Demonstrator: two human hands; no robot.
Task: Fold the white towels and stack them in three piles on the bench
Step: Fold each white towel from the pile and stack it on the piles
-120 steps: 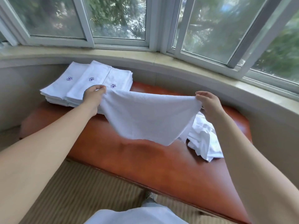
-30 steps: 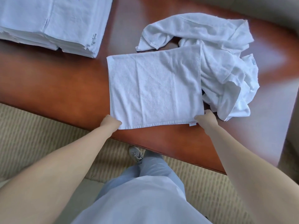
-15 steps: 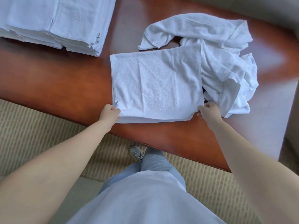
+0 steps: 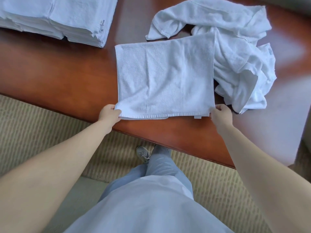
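Towel (image 4: pixel 165 78) pulled back flat on the bench (image 4: pixel 67 73); left hand (image 4: pixel 109 113) and right hand (image 4: pixel 220 114) pinch its near corners, next fold likely away toward the far edge

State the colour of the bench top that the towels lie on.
Glossy reddish-brown. The head view shows the bench best, bare between the folded stacks and the flat towel.
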